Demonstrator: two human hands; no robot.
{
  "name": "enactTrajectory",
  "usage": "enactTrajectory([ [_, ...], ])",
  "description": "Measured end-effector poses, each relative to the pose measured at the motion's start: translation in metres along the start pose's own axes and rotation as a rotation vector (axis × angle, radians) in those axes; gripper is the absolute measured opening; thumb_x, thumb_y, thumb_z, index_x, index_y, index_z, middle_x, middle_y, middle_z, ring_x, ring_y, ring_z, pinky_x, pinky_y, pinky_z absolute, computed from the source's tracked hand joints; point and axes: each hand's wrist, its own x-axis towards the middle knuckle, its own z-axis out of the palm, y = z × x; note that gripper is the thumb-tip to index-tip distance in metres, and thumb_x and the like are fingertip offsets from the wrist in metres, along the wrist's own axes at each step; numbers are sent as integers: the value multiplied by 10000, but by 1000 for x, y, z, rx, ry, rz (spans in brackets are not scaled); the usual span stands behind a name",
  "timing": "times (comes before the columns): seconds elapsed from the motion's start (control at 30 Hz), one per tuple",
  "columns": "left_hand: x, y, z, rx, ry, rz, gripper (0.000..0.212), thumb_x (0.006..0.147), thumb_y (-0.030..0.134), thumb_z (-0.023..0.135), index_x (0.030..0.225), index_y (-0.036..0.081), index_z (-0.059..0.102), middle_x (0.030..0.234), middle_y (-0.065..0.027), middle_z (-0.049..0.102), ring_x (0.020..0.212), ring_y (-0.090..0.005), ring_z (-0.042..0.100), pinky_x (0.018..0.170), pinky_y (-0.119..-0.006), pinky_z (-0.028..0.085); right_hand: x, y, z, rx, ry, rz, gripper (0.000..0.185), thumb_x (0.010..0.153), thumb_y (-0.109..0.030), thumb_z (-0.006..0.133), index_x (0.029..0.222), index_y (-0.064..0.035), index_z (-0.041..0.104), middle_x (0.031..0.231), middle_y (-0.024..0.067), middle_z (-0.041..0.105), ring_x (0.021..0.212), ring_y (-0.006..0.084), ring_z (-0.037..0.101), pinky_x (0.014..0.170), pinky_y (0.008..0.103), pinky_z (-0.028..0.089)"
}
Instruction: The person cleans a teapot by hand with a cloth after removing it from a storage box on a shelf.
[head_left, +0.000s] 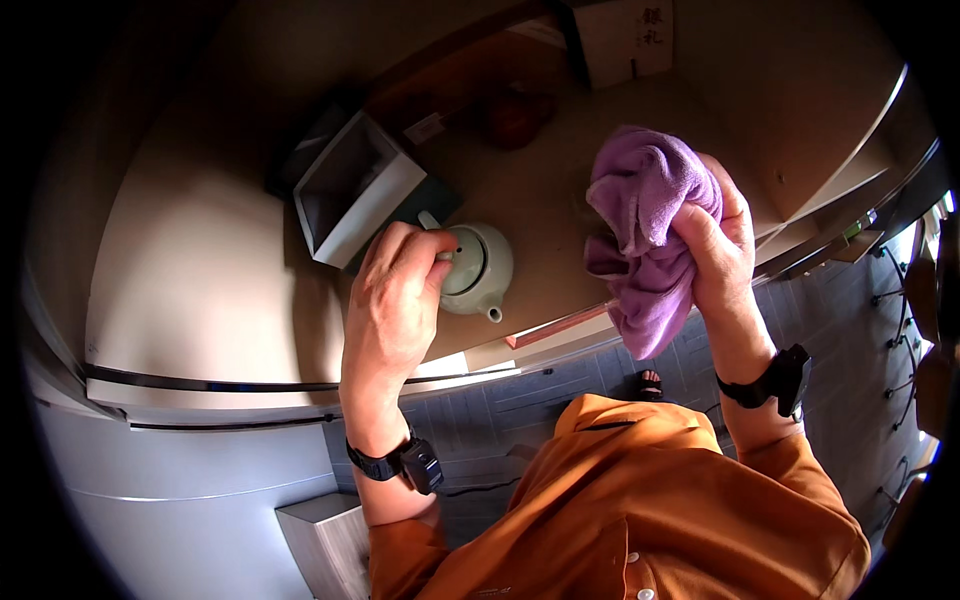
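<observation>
A pale green ceramic teapot (496, 262) stands on a shelf board, its spout pointing toward me and its handle partly showing at the back. My left hand (394, 292) is at the teapot's lid (466, 264), thumb and fingers pinched on the knob. A dark line runs around the lid's edge; whether it is lifted at all, I cannot tell. Bunched in my right hand (716, 251) is a purple cloth towel (649, 225), held up to the right of the teapot with its lower end hanging past the shelf's front edge.
Just behind my left hand sits an open white box (382, 210) with a dark inside. Further back, in shadow, are a dark reddish object (514, 118) and a small white card (424, 129). A box bearing writing (622, 41) stands at the back right. The shelf's front edge (300, 388) runs below.
</observation>
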Motion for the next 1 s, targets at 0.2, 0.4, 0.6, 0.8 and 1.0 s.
enactTrajectory([
  [0.2, -9, -8, 4, -157, 153, -38, 155, 990, -19, 711, 1137, 30, 696, 1033, -122, 661, 942, -326, 676, 807, -401, 543, -1, 2, -2, -16, -3, -13, 501, 987, -190, 750, 1405, 61, 633, 1217, 117, 750, 1099, 174, 727, 1021, 348, 581],
  [0.4, -14, -23, -1, -184, 287, -55, 134, 1032, -26, 682, 1153, 30, 690, 993, -72, 616, 862, -209, 611, 764, -321, 514, -5, 4, 0, -26, 25, 3, 545, 979, -220, 757, 1417, 75, 622, 1241, 130, 752, 1118, 188, 728, 1046, 358, 569],
  [0.6, -11, -15, 8, -183, 191, -37, 153, 990, -20, 712, 1132, 34, 697, 1032, -122, 662, 911, -312, 674, 781, -388, 550, -5, 3, -3, -74, 16, -10, 562, 975, -229, 760, 1428, 72, 619, 1252, 131, 749, 1139, 195, 722, 1060, 365, 562],
  [0.8, -9, -22, 17, -116, 141, 70, 172, 950, -51, 734, 1111, 9, 721, 1014, -110, 681, 860, -253, 672, 756, -355, 541, -6, 3, -1, -80, 38, -10, 555, 975, -228, 761, 1423, 69, 622, 1259, 132, 745, 1137, 193, 721, 1061, 366, 562],
  [1.0, -10, -17, 19, -264, 114, -48, 179, 946, 7, 756, 1120, 36, 727, 1027, -117, 672, 963, -330, 657, 824, -419, 538, -6, 4, -3, -86, 18, -14, 551, 980, -235, 758, 1421, 66, 623, 1248, 133, 746, 1132, 192, 722, 1058, 365, 564],
])
